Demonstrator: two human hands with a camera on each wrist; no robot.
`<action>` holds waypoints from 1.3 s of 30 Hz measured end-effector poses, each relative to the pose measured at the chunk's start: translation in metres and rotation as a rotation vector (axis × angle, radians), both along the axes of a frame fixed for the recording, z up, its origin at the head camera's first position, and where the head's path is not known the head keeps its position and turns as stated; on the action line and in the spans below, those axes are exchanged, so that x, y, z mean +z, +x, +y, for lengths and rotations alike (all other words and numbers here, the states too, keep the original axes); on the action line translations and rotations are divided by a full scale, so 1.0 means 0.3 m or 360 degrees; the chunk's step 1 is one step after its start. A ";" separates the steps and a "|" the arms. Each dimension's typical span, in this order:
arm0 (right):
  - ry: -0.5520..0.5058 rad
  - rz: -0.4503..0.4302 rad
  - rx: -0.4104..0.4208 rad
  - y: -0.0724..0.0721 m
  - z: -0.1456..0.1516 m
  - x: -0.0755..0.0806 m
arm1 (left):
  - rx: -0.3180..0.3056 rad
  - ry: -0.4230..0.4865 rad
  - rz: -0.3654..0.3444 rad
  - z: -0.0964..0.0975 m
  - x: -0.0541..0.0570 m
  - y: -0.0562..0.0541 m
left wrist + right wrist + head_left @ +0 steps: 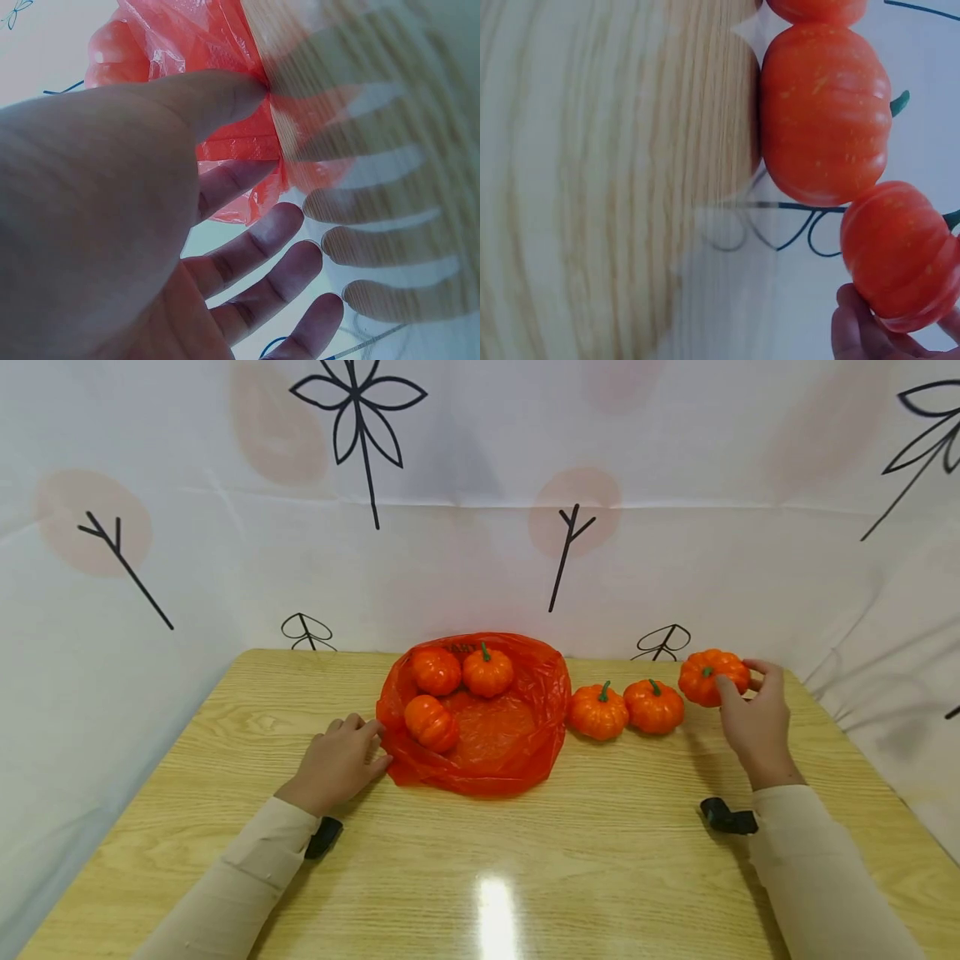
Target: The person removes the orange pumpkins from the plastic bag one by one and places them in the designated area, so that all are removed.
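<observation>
My right hand [757, 722] grips a small orange pumpkin [712, 677] with a green stem, thumb on its near side and fingers behind. In the right wrist view this pumpkin [900, 255] shows above the table level, fingertips at its underside. Two similar pumpkins, one nearer the bag [597, 712] and one beside it [654, 706], sit on the table left of this hand. A red plastic bag [498, 781] stands with its mouth spread, three pumpkins inside. My left hand [333, 764] touches the bag's left side with thumb and index finger; its other fingers [281, 270] extend loosely.
The wooden table [420, 868] has a glossy surface that mirrors the hand. A white printed cloth [465, 560] hangs right behind its back edge. Black straps or mounts sit under the left wrist [324, 837] and the right wrist [727, 817].
</observation>
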State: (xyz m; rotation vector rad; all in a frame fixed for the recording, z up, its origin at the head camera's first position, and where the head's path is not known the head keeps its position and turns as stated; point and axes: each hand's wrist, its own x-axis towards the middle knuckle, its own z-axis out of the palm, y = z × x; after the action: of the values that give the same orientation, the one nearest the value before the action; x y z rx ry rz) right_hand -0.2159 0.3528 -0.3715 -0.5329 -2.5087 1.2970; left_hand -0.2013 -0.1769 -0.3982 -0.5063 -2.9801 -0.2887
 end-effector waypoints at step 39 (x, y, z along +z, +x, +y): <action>0.0001 -0.0331 0.0119 -0.001 0.056 -0.038 | 0.0013 0.0001 -0.0014 0.001 -0.004 0.003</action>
State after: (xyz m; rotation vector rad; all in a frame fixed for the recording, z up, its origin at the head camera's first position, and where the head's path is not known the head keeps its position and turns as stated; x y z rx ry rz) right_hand -0.2160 0.3695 -0.3830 -0.6075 -2.7213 1.3295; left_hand -0.2005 -0.1767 -0.3993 -0.4935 -2.9898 -0.2922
